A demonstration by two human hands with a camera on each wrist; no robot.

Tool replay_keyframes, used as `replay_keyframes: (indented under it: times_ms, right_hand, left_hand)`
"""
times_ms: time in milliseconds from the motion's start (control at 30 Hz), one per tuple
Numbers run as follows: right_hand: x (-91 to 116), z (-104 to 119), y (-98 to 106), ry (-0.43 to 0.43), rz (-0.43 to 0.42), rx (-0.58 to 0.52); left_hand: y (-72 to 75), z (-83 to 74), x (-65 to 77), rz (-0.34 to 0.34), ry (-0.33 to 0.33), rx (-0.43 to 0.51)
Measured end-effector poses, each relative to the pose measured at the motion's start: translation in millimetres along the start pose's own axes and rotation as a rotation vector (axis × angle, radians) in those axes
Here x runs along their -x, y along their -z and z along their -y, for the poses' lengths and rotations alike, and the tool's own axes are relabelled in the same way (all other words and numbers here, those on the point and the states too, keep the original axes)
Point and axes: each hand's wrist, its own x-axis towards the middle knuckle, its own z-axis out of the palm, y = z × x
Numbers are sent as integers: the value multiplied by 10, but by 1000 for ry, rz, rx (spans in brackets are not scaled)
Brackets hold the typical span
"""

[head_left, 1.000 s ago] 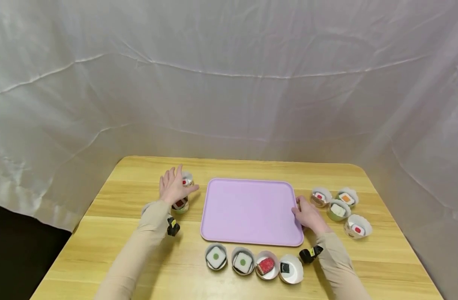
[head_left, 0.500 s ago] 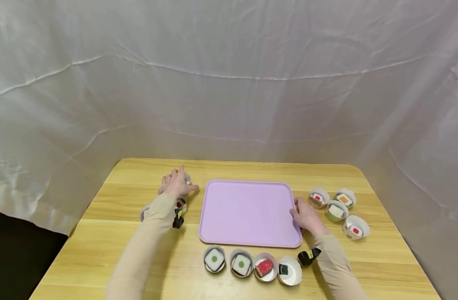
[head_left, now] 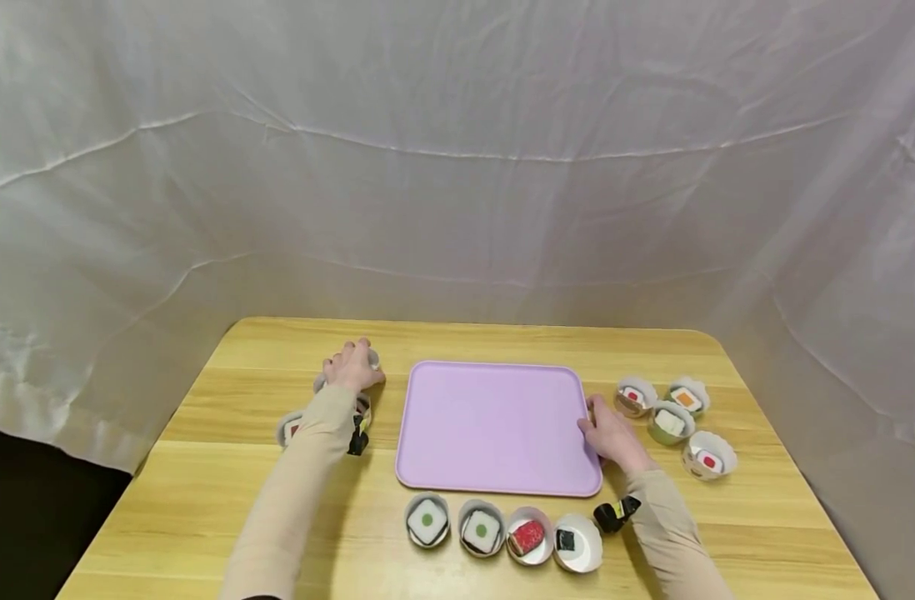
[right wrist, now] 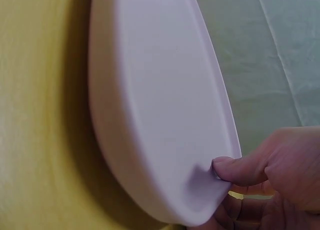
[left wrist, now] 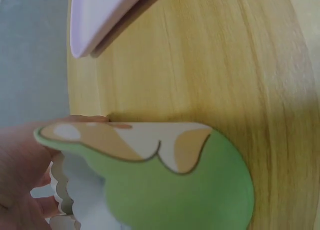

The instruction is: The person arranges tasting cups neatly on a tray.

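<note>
At the back left of the table, my left hand [head_left: 352, 367] grips a small paper baking cup [head_left: 373, 359] with fingers and thumb curled about it; the hand hides much of that cup. In the left wrist view a green printed paper cup [left wrist: 180, 185] fills the foreground, with the fingers [left wrist: 47, 206] behind it at a scalloped rim. My right hand [head_left: 613, 432] holds the right edge of the lilac tray [head_left: 495, 429]. Its thumb [right wrist: 240, 170] lies over the tray's rim in the right wrist view, the other fingers underneath.
Along the tray's near side stand several paper cups with toy sushi pieces, among them a green-dotted one [head_left: 427, 520] and a red one [head_left: 527, 537]. Several more, including a cup with an orange-topped piece [head_left: 686, 398], cluster right. Another cup [head_left: 288, 427] sits beside my left forearm.
My left hand's fingers and thumb have closed in around the back-left cup, and the left forearm has shifted slightly right. The right hand keeps its hold on the tray edge.
</note>
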Motion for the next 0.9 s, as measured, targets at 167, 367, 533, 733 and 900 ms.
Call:
replay_keyframes:
  times_ms: [167,367,533,733,900]
  right_hand:
    - [-17,-12,7,3,-5,15]
    - [-30,-3,1,7,-6,15]
    - [-38,16,-12,9,-2,2]
    - [-60,26,-13,-2,7,-20]
    - [-68,30,-15,-2,7,-21]
  left_hand:
    - [17,-10,-17,1,-5,-31]
    - [49,-6,-15,0,-8,-77]
    - [59,20,-23,-45,-52,-21]
    - [102,-47,-17,-125,-159,39]
    - [91,-145,44,-171,-242,92]
